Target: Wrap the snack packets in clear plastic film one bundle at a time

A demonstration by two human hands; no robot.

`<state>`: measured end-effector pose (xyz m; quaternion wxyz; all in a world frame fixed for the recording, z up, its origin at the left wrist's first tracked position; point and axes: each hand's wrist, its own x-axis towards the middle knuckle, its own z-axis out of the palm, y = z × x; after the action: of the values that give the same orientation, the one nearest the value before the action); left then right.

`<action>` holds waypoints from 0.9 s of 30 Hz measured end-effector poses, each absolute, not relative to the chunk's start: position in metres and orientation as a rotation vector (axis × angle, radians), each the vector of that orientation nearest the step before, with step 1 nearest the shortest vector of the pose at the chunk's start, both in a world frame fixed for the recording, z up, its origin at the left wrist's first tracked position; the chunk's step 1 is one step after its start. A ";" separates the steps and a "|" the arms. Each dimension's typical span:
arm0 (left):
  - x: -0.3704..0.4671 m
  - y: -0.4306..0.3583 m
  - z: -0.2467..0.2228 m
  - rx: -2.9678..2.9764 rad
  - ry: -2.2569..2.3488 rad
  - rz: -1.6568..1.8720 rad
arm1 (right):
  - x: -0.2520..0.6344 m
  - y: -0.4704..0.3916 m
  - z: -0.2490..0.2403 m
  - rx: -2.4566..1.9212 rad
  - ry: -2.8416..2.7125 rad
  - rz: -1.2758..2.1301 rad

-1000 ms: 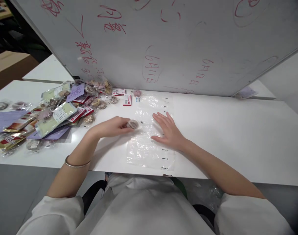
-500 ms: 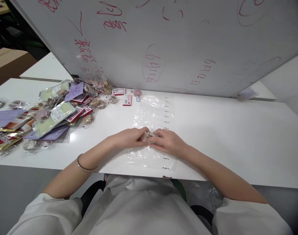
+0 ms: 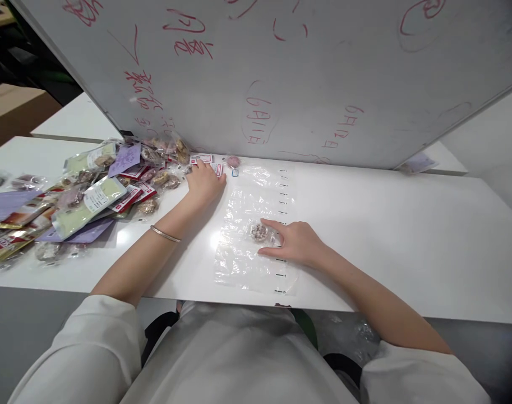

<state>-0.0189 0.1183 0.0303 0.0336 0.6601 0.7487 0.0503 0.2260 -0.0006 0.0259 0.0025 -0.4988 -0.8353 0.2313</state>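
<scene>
On a clear plastic sheet (image 3: 239, 264) with black marks along its right side lies a small round brown-and-white snack (image 3: 259, 231) in a clear wrapper. My right hand (image 3: 300, 242) rests beside it, thumb and forefinger apart around the wrapper's right part, not closed on it. Farther back, my left hand (image 3: 205, 184) reaches over a red-and-white card (image 3: 217, 168), fingers spread, partly covering it. Just behind the fingertips is a second red-and-white card (image 3: 202, 159). A wrapped pink round snack (image 3: 233, 162) sits to the right of the cards.
At left is a heap with wrapped snacks, a pale green packet (image 3: 91, 205), gold-and-red sachets (image 3: 18, 241) and purple cards (image 3: 125, 160). A whiteboard (image 3: 306, 73) with red writing stands along the back of the white table (image 3: 390, 241). A cardboard box (image 3: 20, 112) is at far left.
My left hand has left the round snack and moved back and left to the cards. My right hand has opened, leaving the snack uncovered on the plastic sheet.
</scene>
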 end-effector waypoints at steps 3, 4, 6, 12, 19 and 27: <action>-0.026 0.119 0.032 2.057 2.285 0.145 | 0.225 -0.002 0.025 -1.558 -2.598 0.736; -0.030 0.116 0.034 2.060 2.245 0.101 | 0.225 -0.002 0.024 -1.554 -2.591 0.720; -0.037 0.104 0.042 2.079 2.176 0.030 | 0.224 -0.003 0.022 -1.543 -2.581 0.687; -0.033 0.035 0.055 2.325 1.740 0.296 | 0.225 -0.002 0.023 -1.561 -2.543 0.647; -0.004 -0.003 0.018 2.601 0.760 0.303 | 0.242 0.007 0.034 -1.538 -2.316 1.030; -0.003 -0.002 0.006 2.611 0.931 0.387 | 0.280 0.002 0.055 -1.310 -2.444 0.746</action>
<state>-0.0029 -0.0020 0.0062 0.1707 0.9192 0.3277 0.1361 0.2804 0.0019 0.0546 0.1345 -0.4521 -0.8434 0.2573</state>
